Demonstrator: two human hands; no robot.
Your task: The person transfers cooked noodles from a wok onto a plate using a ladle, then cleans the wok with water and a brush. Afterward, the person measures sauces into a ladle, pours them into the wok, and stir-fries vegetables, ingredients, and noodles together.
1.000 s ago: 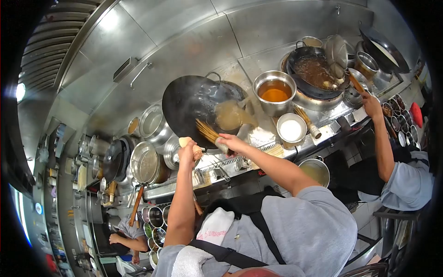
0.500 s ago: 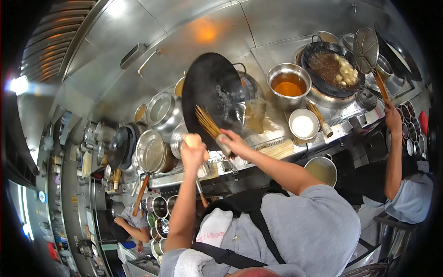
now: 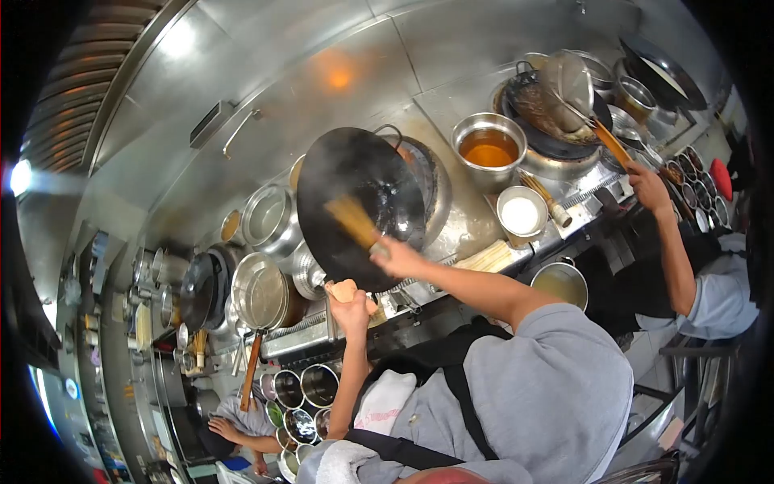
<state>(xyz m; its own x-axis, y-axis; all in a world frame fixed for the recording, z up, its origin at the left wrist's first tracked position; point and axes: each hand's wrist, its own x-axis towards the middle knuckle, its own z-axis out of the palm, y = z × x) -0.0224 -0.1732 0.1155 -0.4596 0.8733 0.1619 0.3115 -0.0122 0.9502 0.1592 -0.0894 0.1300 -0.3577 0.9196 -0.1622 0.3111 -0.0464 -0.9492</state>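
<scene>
A large black wok [image 3: 343, 165] stands tilted above the stove, its dark inner face wet and shiny. My left hand [image 3: 352, 313] is closed on a folded peach-coloured cloth [image 3: 345, 289] at the wok's near edge; the cloth hides what lies beneath it. In my right hand [image 3: 399, 260] is a bamboo wok brush [image 3: 352, 219], its bristles blurred by motion against the inside of the wok.
Right of the wok stand a steel pot of amber liquid [image 3: 488, 171], a white-filled bowl [image 3: 522, 211] and another bamboo brush [image 3: 548, 194]. A co-worker's hand [image 3: 647, 187] holds a wire strainer [image 3: 567, 87] over a second wok. Leftward are pots and a long-handled strainer [image 3: 262, 289].
The wok has swung down and left in view, and the liquid and steam spilling off its right side have gone. The brush's bristles now blur. The co-worker's strainer has moved over the second wok.
</scene>
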